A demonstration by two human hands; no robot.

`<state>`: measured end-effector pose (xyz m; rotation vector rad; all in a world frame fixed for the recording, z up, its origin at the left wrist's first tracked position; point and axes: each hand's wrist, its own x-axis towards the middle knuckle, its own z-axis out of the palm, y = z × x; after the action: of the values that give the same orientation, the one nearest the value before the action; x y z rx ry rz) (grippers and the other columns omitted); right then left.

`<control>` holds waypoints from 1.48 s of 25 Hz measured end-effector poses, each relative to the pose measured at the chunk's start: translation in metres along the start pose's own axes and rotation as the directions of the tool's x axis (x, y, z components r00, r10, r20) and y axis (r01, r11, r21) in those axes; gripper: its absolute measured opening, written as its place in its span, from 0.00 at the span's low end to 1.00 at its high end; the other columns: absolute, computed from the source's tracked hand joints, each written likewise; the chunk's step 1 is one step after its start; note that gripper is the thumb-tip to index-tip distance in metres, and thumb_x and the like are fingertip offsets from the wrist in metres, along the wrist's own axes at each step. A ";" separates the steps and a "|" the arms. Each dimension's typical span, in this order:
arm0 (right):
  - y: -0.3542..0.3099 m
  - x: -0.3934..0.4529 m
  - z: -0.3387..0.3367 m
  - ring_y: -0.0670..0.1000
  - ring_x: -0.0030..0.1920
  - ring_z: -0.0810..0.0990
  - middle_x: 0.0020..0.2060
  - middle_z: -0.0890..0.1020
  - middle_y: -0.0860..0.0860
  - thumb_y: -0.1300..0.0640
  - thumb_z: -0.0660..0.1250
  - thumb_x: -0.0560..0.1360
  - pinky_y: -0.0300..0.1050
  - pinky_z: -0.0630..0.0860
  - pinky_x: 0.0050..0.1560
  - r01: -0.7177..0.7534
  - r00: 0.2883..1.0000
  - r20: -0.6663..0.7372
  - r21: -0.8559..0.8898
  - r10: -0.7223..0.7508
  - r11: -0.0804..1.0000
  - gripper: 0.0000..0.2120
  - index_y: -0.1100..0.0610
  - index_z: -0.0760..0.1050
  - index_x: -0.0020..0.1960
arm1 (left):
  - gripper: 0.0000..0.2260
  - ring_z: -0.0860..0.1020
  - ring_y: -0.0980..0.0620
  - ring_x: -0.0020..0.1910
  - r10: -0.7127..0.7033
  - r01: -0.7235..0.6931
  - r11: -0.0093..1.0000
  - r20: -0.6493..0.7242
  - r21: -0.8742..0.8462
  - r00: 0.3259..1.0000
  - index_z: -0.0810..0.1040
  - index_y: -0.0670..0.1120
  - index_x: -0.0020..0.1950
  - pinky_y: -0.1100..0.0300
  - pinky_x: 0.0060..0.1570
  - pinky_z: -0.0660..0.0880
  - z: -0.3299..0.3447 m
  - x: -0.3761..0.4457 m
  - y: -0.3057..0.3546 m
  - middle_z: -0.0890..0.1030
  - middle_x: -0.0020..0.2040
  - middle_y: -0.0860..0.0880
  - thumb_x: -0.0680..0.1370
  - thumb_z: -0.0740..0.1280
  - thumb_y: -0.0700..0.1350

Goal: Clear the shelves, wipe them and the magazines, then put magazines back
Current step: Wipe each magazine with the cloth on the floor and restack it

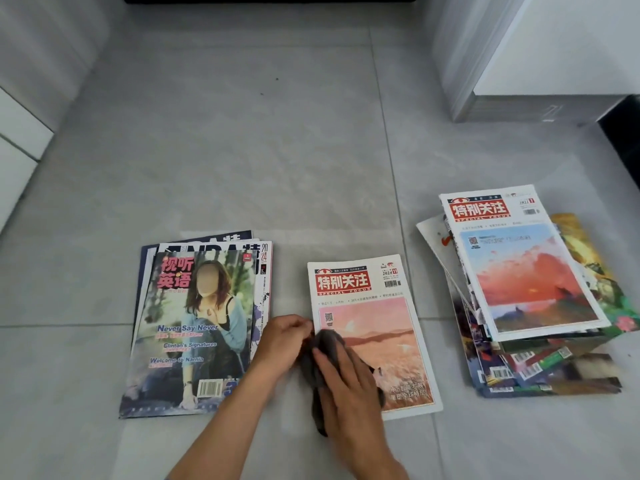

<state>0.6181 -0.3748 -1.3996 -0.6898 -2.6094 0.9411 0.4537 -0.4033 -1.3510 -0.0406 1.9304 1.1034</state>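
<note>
A single magazine (374,306) with a red title and pink sunset cover lies flat on the grey tiled floor in the middle. My right hand (349,382) presses a dark grey cloth (327,344) flat onto its lower left part. My left hand (285,336) pinches the cloth at the magazine's left edge. To the left lies a small stack of magazines (197,327) with a woman on the top cover. At the right sits a taller, untidy pile of magazines (526,292), topped by another red-titled issue.
A white cabinet or shelf unit (540,64) stands at the back right, with a dark gap beside it. White furniture edges run along the far left (20,140). Grey floor tiles (242,150) stretch behind the magazines.
</note>
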 end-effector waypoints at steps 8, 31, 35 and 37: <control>-0.010 0.138 -0.054 0.55 0.61 0.77 0.61 0.80 0.52 0.61 0.69 0.73 0.44 0.72 0.58 -0.466 0.884 0.072 0.206 0.462 0.861 0.26 0.52 0.71 0.70 | 0.21 0.78 0.44 0.55 -0.001 0.216 0.764 0.333 -0.608 0.943 0.79 0.44 0.62 0.46 0.63 0.69 0.021 -0.031 0.004 0.83 0.55 0.42 0.81 0.56 0.55; 0.069 0.048 -0.048 0.59 0.73 0.69 0.74 0.71 0.53 0.45 0.57 0.80 0.57 0.70 0.69 0.164 0.984 0.132 -0.370 -0.123 0.915 0.24 0.48 0.69 0.74 | 0.03 0.81 0.44 0.46 0.162 -0.125 0.891 -0.049 0.436 0.986 0.80 0.45 0.43 0.55 0.43 0.75 0.024 -0.016 -0.011 0.82 0.40 0.50 0.73 0.68 0.43; 0.081 0.064 -0.065 0.63 0.72 0.69 0.72 0.72 0.59 0.46 0.54 0.79 0.61 0.70 0.69 -0.305 0.952 -0.152 -0.374 0.266 0.876 0.26 0.52 0.70 0.74 | 0.02 0.82 0.53 0.38 0.124 -0.104 0.887 -0.014 0.449 0.992 0.83 0.46 0.41 0.61 0.40 0.78 0.013 -0.008 -0.014 0.84 0.38 0.52 0.73 0.72 0.43; 0.046 0.080 -0.035 0.64 0.72 0.69 0.72 0.72 0.59 0.49 0.55 0.77 0.62 0.70 0.69 -0.337 0.941 -0.150 -0.326 0.304 0.883 0.26 0.54 0.71 0.73 | 0.04 0.81 0.51 0.36 0.143 -0.122 0.879 -0.010 0.462 0.990 0.82 0.47 0.37 0.61 0.36 0.75 0.015 -0.005 -0.014 0.82 0.34 0.52 0.72 0.73 0.42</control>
<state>0.5810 -0.2834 -1.3957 -1.2573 -2.6478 0.5039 0.4728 -0.4035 -1.3603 0.3370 2.2161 0.7049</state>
